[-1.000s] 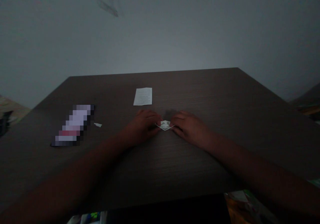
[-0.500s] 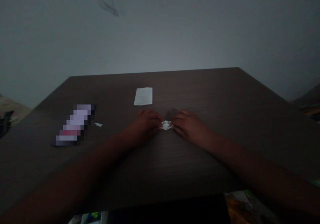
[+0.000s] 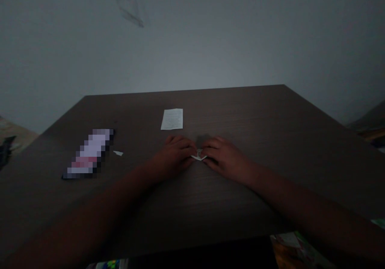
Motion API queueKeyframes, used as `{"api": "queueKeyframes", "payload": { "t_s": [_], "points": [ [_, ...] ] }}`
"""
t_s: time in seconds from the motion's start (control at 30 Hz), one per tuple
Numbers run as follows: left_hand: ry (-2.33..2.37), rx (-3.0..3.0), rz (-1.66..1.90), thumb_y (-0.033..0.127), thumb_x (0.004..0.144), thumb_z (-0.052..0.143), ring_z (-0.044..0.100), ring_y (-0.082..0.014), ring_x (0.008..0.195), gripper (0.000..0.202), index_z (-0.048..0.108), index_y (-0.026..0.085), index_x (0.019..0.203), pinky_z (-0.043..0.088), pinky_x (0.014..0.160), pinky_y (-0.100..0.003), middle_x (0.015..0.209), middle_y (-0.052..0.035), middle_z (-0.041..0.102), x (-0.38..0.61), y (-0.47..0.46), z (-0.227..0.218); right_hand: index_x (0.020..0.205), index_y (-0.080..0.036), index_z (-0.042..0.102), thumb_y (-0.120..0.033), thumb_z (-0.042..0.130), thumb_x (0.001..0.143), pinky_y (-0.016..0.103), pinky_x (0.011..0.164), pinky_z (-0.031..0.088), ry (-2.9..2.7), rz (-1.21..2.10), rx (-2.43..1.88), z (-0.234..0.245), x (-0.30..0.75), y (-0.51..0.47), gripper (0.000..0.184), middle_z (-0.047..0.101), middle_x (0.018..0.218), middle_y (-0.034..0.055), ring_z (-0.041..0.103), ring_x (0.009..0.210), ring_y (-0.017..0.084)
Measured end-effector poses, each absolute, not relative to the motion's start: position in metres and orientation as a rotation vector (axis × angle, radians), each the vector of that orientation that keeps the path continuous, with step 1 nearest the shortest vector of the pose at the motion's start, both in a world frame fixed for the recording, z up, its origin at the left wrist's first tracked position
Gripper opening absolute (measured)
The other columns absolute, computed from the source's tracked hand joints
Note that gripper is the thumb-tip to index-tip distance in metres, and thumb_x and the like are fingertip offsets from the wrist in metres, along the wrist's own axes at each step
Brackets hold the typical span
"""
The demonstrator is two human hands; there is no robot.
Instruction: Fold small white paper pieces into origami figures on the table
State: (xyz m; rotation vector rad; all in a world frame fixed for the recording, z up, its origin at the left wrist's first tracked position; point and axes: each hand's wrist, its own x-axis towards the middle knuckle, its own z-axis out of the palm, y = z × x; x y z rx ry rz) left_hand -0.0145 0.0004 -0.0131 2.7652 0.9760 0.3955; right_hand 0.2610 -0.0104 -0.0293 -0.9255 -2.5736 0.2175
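A small folded piece of white paper (image 3: 199, 155) lies on the dark wooden table (image 3: 240, 112), pinched from both sides. My left hand (image 3: 175, 156) presses its left edge with curled fingers. My right hand (image 3: 224, 158) grips its right edge, fingers closed over it. Only a small tip of the paper shows between the fingertips. Both forearms reach in from the near edge of the table.
A white printed slip (image 3: 172, 119) lies just beyond my hands. A flat, blurred-out rectangular object (image 3: 89, 153) rests at the left, with a tiny paper scrap (image 3: 118, 153) beside it. A pale wall rises behind the table's far edge. Colourful items show below the near edge.
My hands have closed in on each other, so less of the folded paper shows between them. The view has tilted slightly.
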Motion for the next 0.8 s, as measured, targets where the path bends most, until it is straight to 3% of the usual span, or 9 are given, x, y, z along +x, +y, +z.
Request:
{"api": "queueKeyframes", "payload": {
  "t_s": [0.27, 0.43, 0.8],
  "points": [
    [0.989, 2.733, 0.406, 0.012, 0.107, 0.073, 0.068, -0.0304, 0.128, 0.024, 0.086, 0.029, 0.119, 0.045, 0.114, -0.05, 0.133, -0.0046, 0.078, -0.013, -0.006, -0.014, 0.123, -0.026, 0.084, -0.014, 0.072, 0.11, 0.052, 0.11, 0.059, -2.517, 0.327, -0.95, -0.039, 0.259, -0.014, 0.021, 0.079, 0.135, 0.0111, 0.068, 0.127, 0.032],
    [1.025, 2.71, 0.415, 0.019, 0.109, 0.077, 0.068, -0.0319, 0.127, 0.017, 0.089, 0.029, 0.117, 0.045, 0.113, -0.054, 0.133, -0.0066, 0.078, -0.01, -0.011, -0.015, 0.122, -0.027, 0.085, -0.013, 0.074, 0.108, 0.052, 0.107, 0.059, -2.51, 0.322, -0.95, -0.038, 0.258, -0.016, 0.022, 0.079, 0.135, 0.0111, 0.069, 0.125, 0.033],
    [0.967, 2.771, 0.376, 0.021, 0.111, 0.07, 0.07, -0.0299, 0.128, 0.014, 0.081, 0.029, 0.113, 0.042, 0.118, -0.049, 0.134, -0.0041, 0.081, -0.014, -0.001, -0.021, 0.117, -0.024, 0.083, -0.022, 0.082, 0.106, 0.052, 0.108, 0.06, -2.477, 0.351, -0.932, -0.03, 0.267, -0.007, 0.011, 0.079, 0.124, 0.011, 0.072, 0.119, 0.031]
  ]
}}
